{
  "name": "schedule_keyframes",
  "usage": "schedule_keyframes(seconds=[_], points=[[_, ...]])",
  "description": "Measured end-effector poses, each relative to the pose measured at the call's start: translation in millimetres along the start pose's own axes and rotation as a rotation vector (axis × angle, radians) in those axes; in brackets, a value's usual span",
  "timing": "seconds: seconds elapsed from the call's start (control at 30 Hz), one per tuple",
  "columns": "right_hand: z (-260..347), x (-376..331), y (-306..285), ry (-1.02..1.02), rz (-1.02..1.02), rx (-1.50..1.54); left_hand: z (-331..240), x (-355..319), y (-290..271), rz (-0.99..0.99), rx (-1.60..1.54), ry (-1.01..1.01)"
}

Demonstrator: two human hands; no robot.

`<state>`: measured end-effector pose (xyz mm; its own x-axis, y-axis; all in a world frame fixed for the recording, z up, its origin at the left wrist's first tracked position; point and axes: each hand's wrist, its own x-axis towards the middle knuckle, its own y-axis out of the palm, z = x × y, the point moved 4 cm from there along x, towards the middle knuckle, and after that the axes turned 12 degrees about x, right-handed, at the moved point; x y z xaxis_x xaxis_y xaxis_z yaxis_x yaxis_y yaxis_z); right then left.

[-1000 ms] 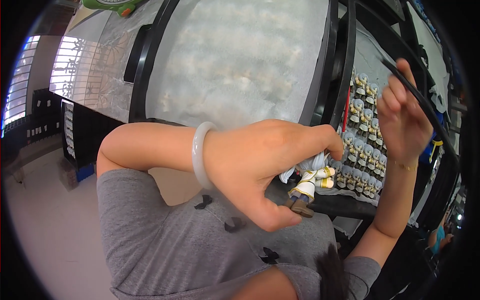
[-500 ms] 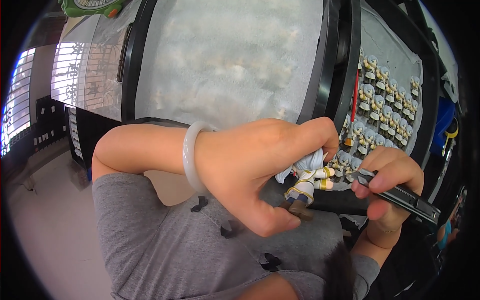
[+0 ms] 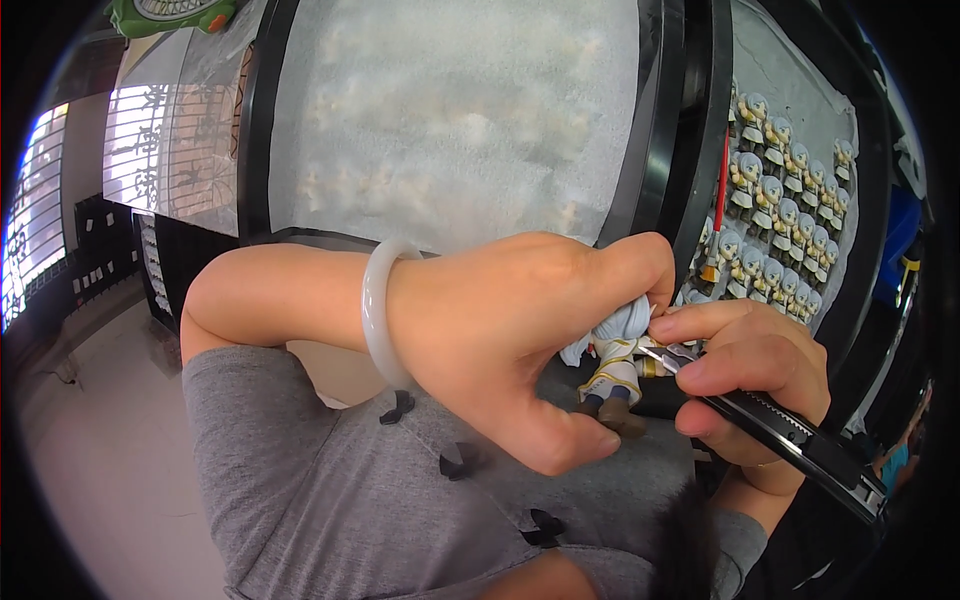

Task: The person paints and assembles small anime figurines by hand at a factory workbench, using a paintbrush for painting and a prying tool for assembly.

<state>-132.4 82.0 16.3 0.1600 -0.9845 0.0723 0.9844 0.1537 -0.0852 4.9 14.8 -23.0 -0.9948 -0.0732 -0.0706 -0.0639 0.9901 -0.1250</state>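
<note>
Change: right hand (image 3: 745,375) came down from the tray rim, now brings the utility knife (image 3: 775,430) tip onto the figurine (image 3: 618,365) — trimming begins | Left hand (image 3: 520,340): fingers clamped around figurine at chest height | Look: small, grey hair, white-gold robe, dark feet; matching rows in tray (image 3: 850,300) behind.

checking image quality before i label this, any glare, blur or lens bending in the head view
Head view: strong fisheye, the black tray rims bow and the corners go dark; window at left is blown out; the left hand, figurine and right hand with the knife are sharp and evenly lit.
</note>
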Motion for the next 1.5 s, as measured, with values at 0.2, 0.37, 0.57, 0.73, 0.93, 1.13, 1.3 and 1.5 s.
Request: schedule_keyframes(seconds=[0.2, 0.37, 0.57, 0.73, 0.93, 1.13, 1.3, 1.5], points=[[1.3, 0.4, 3.5, -0.019, 0.006, -0.052, 1.6, 1.2, 0.0, 0.007, 0.007, -0.035], [0.6, 2.7, 5.5, -0.076, -0.082, 0.036, 3.5, 2.2, 0.0, 0.009, 0.019, -0.044], [-3.4, -2.9, 2.1, 0.003, -0.019, -0.010, 3.7, 2.4, 1.8, 0.006, 0.013, -0.056], [0.4, -5.2, 0.8, 0.006, 0.005, -0.025, 2.4, 3.1, 3.5, 0.016, 0.003, -0.054], [-5.6, -2.0, 4.5, -0.022, -0.040, -0.020, 6.1, 3.6, 1.1, 0.003, 0.057, -0.060], [-4.8, -2.7, -15.8, -0.111, -0.152, 0.046, -3.4, 3.6, -10.1, 0.033, 0.070, -0.097], [8.1, -20.8, -49.9, -0.070, -0.495, 0.154, 12.5, 8.7, -52.1, -0.237, -0.344, -0.097], [-0.2, -24.8, -50.6, -0.095, -0.374, 0.082, 53.0, 1.0, -214.0, -0.799, 0.555, -0.104]])
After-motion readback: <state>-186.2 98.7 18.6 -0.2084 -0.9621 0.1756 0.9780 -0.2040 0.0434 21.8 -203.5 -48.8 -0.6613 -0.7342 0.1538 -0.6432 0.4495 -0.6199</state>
